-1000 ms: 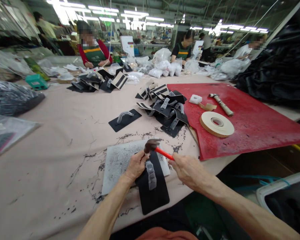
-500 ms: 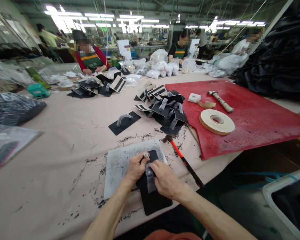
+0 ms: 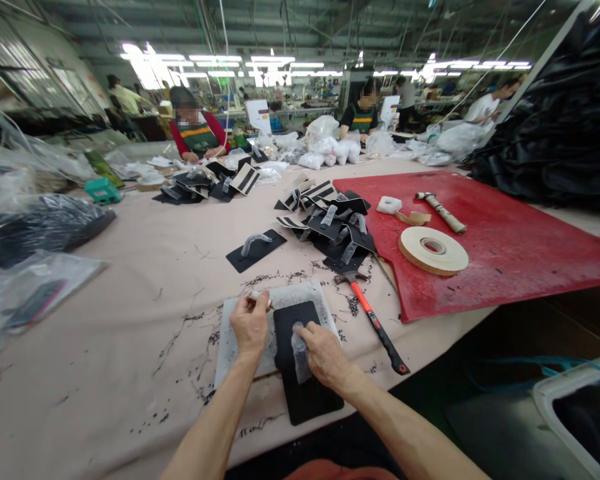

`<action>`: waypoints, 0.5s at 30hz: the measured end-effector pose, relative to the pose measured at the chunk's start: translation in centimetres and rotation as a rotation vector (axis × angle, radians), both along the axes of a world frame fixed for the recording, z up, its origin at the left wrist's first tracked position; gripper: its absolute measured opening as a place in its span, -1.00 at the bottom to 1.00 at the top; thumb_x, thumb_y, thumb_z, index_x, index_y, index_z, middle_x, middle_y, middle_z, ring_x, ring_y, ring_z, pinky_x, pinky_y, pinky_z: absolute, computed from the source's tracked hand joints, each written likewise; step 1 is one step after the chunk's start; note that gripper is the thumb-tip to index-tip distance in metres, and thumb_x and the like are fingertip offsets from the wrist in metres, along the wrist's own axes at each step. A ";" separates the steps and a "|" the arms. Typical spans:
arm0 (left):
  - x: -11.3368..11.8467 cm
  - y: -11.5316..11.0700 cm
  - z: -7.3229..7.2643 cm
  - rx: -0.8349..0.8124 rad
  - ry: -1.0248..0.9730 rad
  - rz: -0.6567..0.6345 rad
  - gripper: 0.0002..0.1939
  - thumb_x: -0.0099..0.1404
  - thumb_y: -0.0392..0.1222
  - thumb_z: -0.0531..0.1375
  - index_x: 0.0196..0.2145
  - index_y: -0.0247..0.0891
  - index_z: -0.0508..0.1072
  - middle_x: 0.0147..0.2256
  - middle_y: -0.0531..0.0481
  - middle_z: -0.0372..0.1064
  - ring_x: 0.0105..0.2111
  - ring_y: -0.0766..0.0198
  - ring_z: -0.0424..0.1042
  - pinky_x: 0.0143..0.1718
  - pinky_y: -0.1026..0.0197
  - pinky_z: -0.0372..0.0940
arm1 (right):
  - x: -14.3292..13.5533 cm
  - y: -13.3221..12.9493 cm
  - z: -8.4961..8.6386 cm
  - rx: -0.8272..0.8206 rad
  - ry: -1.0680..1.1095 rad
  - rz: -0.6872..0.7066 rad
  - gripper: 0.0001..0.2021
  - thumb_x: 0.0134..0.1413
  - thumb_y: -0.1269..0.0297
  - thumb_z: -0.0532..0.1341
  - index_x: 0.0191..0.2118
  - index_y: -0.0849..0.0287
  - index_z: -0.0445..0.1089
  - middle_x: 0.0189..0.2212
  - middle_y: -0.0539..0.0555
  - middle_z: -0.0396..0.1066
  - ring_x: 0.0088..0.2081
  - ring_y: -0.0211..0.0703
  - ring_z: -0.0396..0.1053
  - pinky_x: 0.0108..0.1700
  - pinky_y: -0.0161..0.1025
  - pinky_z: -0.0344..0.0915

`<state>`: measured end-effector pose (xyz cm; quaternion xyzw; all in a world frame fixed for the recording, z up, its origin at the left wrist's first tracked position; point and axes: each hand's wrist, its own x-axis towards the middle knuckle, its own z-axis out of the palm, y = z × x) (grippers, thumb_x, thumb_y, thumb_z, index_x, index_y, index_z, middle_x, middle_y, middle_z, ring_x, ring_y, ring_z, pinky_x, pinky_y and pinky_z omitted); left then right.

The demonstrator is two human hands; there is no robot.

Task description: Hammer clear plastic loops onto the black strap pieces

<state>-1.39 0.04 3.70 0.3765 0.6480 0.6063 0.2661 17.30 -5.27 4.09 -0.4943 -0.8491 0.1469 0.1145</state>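
Observation:
A black rectangular panel (image 3: 313, 400) lies partly over a pale, black-speckled board (image 3: 250, 307) in front of me. On the panel is a handle wrapped in clear plastic (image 3: 301, 363). My right hand (image 3: 325, 353) has its fingers closed on the upper end of this handle. My left hand (image 3: 250, 327) is apart from the panel, over the board, fingers pinched at a small whitish thing (image 3: 255, 295) that I cannot make out. To the right lies a claw hammer (image 3: 367, 310) with an orange and black handle.
Ahead sits a pile of black panels with wrapped handles (image 3: 330, 223), with a single panel (image 3: 255, 250) left of it. A red mat (image 3: 505, 253) carries a tape roll (image 3: 434, 250) and a second hammer (image 3: 443, 213). Co-workers sit across the table; plastic bags (image 3: 325, 140) lie before them.
My left hand has moved left, away from the handle, with the whitish thing at its fingers. My right hand stays at the handle. The view has tilted up slightly.

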 end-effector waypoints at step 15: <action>-3.9 -4.3 -3.6 -0.021 -0.051 0.032 -0.67 0.13 0.07 0.31 -0.36 -0.28 0.49 -0.51 0.03 0.44 -0.50 0.27 0.44 -0.43 0.30 0.36 | -1.5 5.5 8.7 0.210 -0.106 -0.445 -0.59 0.16 0.41 0.13 0.15 0.26 0.26 -0.24 0.21 0.51 -0.26 0.06 0.50 -0.24 -0.17 0.28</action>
